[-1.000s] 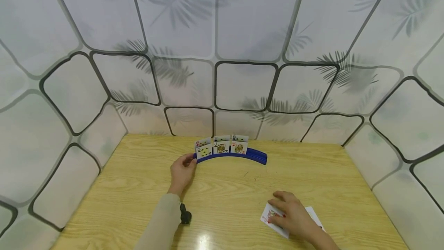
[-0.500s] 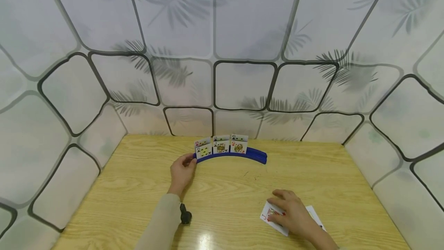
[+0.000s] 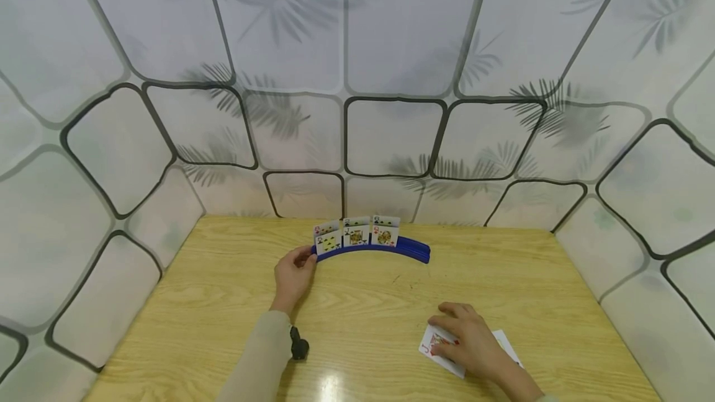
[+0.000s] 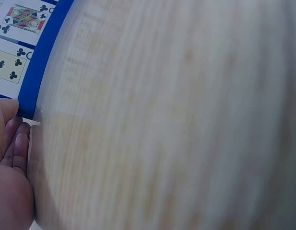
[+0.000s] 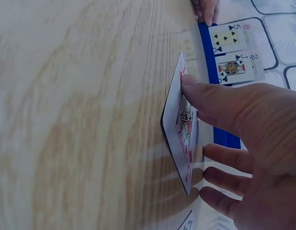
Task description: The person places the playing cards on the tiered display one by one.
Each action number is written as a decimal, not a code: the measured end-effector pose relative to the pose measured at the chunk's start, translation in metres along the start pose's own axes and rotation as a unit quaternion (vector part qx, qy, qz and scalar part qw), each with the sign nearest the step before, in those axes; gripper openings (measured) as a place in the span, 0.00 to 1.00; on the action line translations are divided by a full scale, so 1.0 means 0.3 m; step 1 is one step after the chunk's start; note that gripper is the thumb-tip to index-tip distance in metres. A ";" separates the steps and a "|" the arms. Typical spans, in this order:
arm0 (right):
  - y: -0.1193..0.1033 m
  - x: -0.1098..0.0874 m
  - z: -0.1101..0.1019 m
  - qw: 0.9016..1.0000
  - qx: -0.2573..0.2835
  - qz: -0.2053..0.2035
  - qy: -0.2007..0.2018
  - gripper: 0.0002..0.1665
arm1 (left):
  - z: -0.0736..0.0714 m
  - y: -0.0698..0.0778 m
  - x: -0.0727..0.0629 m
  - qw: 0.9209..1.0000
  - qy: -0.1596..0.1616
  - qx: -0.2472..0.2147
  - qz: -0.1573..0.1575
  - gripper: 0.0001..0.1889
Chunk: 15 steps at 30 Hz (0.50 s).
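At the back of the table my left hand (image 3: 293, 276) grips the left end of a curved blue card holder (image 3: 413, 249), thumb in front and fingers reaching behind. Two rows of playing cards stand in it, with a five of clubs (image 5: 225, 38), a jack of clubs (image 5: 234, 68) and a red queen (image 3: 385, 237) in front. At the front right, my right hand (image 3: 475, 343) rests over a face-up red jack card (image 3: 441, 361), its thumb on the card's face. The index fingertip lies at the card's edge; the other fingers extend loosely.
A second white card (image 3: 507, 347) lies partly under the right hand and wrist. A black device (image 3: 298, 345) is worn at the left wrist. Patterned fabric walls (image 3: 396, 141) rise behind and on both sides of the wooden table (image 3: 357, 315).
My right hand has crept very slightly away from the near side over the jack. The left hand, holder and standing cards keep their places.
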State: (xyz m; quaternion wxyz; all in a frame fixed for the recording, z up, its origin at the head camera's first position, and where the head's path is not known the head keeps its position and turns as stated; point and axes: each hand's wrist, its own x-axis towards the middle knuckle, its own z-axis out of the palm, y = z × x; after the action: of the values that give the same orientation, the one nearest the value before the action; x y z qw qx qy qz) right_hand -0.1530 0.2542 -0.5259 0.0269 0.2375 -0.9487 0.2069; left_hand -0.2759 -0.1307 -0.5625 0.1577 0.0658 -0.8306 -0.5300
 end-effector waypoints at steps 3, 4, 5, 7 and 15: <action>-0.001 0.002 -0.001 1.000 -0.002 -0.003 0.001 0.26 | 0.000 0.002 -0.002 1.000 -0.002 0.000 -0.002 0.13; -0.002 0.002 -0.002 1.000 -0.001 -0.004 0.002 0.26 | 0.000 0.002 -0.002 1.000 -0.002 0.000 -0.002 0.13; -0.003 0.003 -0.002 1.000 0.000 -0.005 0.003 0.26 | 0.000 0.002 -0.002 1.000 0.000 0.001 0.001 0.13; -0.004 0.004 -0.003 1.000 0.005 -0.005 0.005 0.25 | 0.001 0.001 -0.003 1.000 0.002 0.002 0.003 0.13; -0.008 0.011 -0.001 0.999 0.036 0.028 -0.004 0.23 | 0.000 0.003 -0.004 1.000 0.002 0.002 0.007 0.13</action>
State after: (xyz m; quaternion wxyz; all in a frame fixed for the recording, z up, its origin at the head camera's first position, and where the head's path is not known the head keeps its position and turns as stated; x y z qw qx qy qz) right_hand -0.1549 0.2509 -0.5241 0.0081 0.2122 -0.9471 0.2408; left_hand -0.2748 -0.1301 -0.5619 0.1628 0.0615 -0.8320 -0.5267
